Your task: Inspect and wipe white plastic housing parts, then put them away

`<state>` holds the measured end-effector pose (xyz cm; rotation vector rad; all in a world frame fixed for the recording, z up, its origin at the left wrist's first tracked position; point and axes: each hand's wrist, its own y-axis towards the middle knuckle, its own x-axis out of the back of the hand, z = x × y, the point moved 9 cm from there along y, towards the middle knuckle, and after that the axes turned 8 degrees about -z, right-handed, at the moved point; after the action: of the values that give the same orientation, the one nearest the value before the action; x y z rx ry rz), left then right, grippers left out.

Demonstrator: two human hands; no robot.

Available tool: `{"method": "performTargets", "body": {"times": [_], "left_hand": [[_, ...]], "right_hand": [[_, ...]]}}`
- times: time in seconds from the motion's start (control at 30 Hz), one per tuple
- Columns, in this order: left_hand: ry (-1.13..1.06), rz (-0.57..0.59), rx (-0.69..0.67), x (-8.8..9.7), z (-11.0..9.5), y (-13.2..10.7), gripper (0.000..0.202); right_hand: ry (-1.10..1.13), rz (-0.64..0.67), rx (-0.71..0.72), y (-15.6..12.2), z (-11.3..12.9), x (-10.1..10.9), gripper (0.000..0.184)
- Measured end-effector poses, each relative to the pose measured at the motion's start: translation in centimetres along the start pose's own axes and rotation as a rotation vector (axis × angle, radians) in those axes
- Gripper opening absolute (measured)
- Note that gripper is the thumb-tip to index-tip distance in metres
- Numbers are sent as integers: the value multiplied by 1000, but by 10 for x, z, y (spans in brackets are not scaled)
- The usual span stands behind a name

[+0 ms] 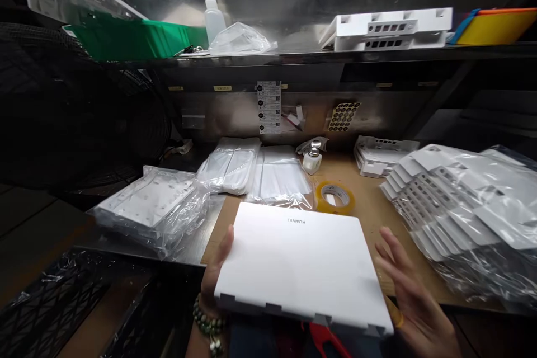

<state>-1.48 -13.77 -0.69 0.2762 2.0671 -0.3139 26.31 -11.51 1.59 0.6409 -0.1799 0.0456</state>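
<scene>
White HUAWEI panel (300,268) is held over the near edge of a brown board (369,212) that partly covers the metal bench (212,229). The left hand (215,277) is clamped on its left edge; the right hand (413,293) has its fingers spread beside the right edge, and whether it touches I cannot tell. A yellow tape roll (349,201) lies on the board, with bagged white housings (444,207) at right. Behind, a sticker sheet (344,117) hangs on the metal wall (235,114) beneath a shelf (302,59) bearing a green bin (134,40). The room's left side is dark.
</scene>
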Motion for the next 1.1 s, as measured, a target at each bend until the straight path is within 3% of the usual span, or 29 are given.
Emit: {"method": "performTargets", "body": {"times": [0.07, 0.13, 0.2, 0.3, 0.4, 0.57, 0.7, 0.8, 0.97, 1.1], "left_hand": [[42, 40, -99, -1, -3, -3, 72], [101, 31, -164, -2, -3, -5, 78], [124, -71, -227, 4, -5, -7, 83], [121, -302, -336, 19, -12, -13, 87], [167, -426, -360, 25, -13, -15, 90], [133, -521, -404, 18, -18, -13, 82], [152, -570, -297, 15, -20, -17, 75], [163, -586, -177, 24, -14, -20, 74], [99, -644, -279, 41, -14, -22, 75], [182, -688, -241, 48, -12, -27, 75]], "right_hand": [[7, -42, -103, -2, -15, 5, 65], [52, -64, -225, -8, -32, 9, 75], [87, -77, -378, -19, -49, 14, 71], [149, -49, -531, -33, -56, 13, 50], [295, 18, -547, -34, -40, 1, 40], [395, 48, -584, -26, -21, -19, 45], [489, 57, -651, -24, -14, -29, 55], [540, 68, -692, -25, -9, -33, 59], [555, 58, -710, -27, -6, -34, 61], [481, 97, -679, -26, -5, -33, 53]]}}
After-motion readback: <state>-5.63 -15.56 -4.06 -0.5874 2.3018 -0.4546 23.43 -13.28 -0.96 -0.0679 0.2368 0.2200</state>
